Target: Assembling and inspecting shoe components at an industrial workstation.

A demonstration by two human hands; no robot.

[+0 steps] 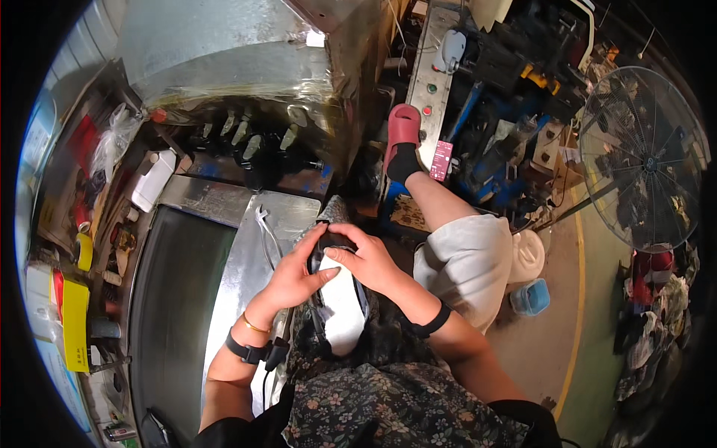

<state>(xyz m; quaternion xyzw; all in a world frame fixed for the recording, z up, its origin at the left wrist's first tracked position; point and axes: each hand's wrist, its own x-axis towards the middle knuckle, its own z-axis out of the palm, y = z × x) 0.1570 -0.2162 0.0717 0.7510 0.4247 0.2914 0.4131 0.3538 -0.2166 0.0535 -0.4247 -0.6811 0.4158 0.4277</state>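
A black shoe upper (320, 317) with a long white sole board (342, 310) facing up lies over my lap, on a dark flowered apron (366, 407). My left hand (295, 276) is closed round the left side of its far end, the thumb pressed near the edge of the white board. From the other side my right hand (366, 257) grips the same end, its thumb reaching over the board. The fingertips of both hands almost meet at the far tip. My palms hide part of the black upper.
Left stands a conveyor belt (179, 299) beside a metal plate (231, 299). Black shoes (258, 153) sit under a metal hood (224, 52). A leg in white shorts (467, 261) and a red clog (403, 131) stretches across the right. Beyond are a blue tub (530, 297) and a fan (646, 160).
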